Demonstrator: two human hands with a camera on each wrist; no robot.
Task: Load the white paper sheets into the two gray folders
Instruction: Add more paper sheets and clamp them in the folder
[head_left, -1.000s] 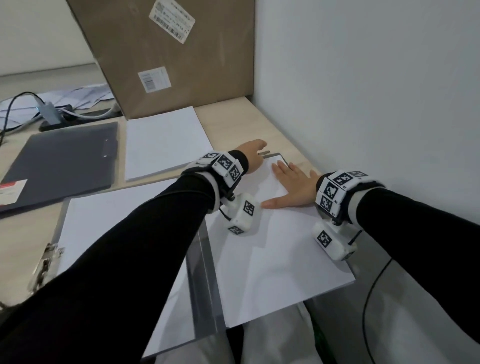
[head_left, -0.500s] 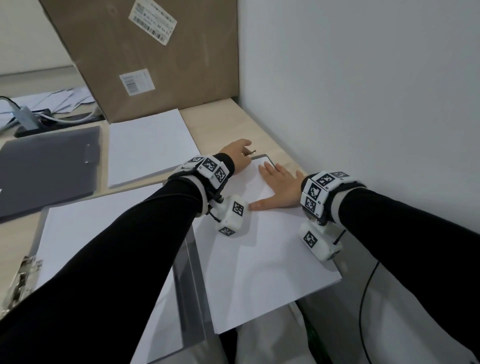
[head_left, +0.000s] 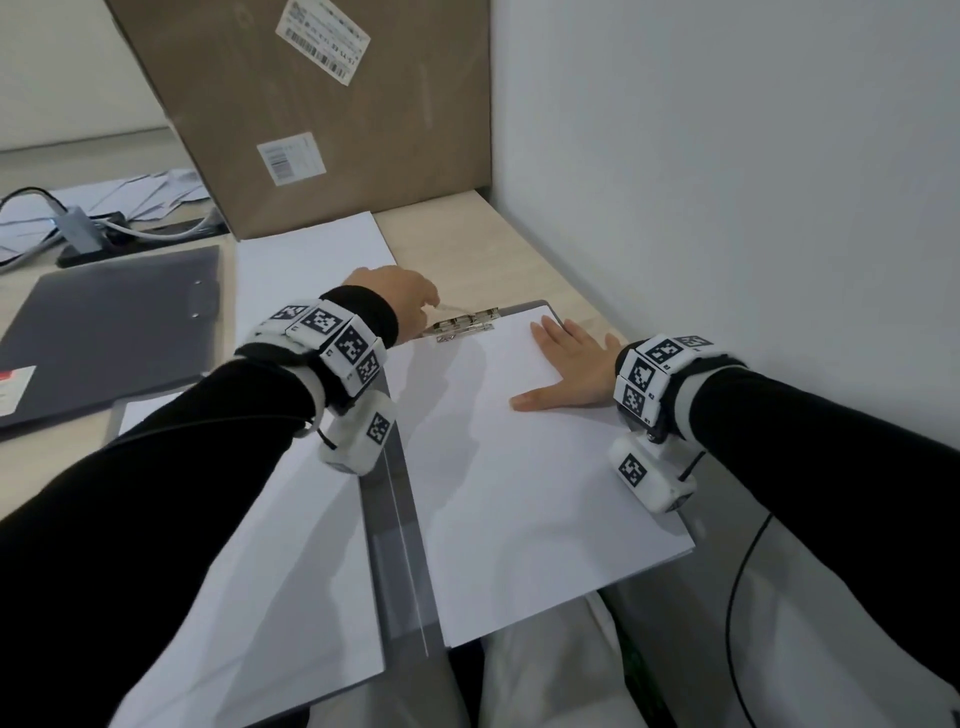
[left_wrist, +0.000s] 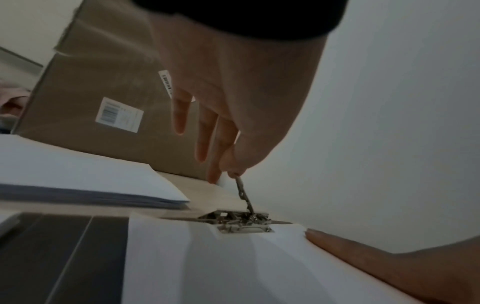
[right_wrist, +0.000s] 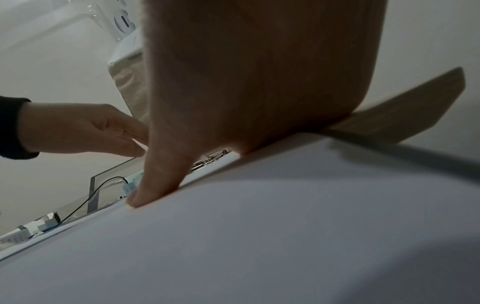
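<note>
Against a plain white wall (head_left: 727, 156), the pale wooden desk (head_left: 457, 244) carries an open gray plastic folder (head_left: 395, 499) at its near edge, a stack of white paper sheets (head_left: 519, 467) lying on its right leaf. A second ago the metal spring clamp (head_left: 462, 325) at the top of that leaf was hidden under the left hand (head_left: 400, 301); now it shows, and the wrist view has thumb and forefinger pinching its thin metal lever (left_wrist: 242, 191), which stands raised. I judge the clamp is about to be snapped down, finishing this leaf. The right hand (head_left: 571, 364) stays flat, fingers straight, pressing the stack's top right corner. The left leaf already holds more white sheets (head_left: 291, 545). Further left lies a closed dark gray folder (head_left: 104, 322), seemingly unloaded, beside a loose white paper stack (head_left: 306, 249), with a large brown cardboard box (head_left: 337, 104) behind.
</note>
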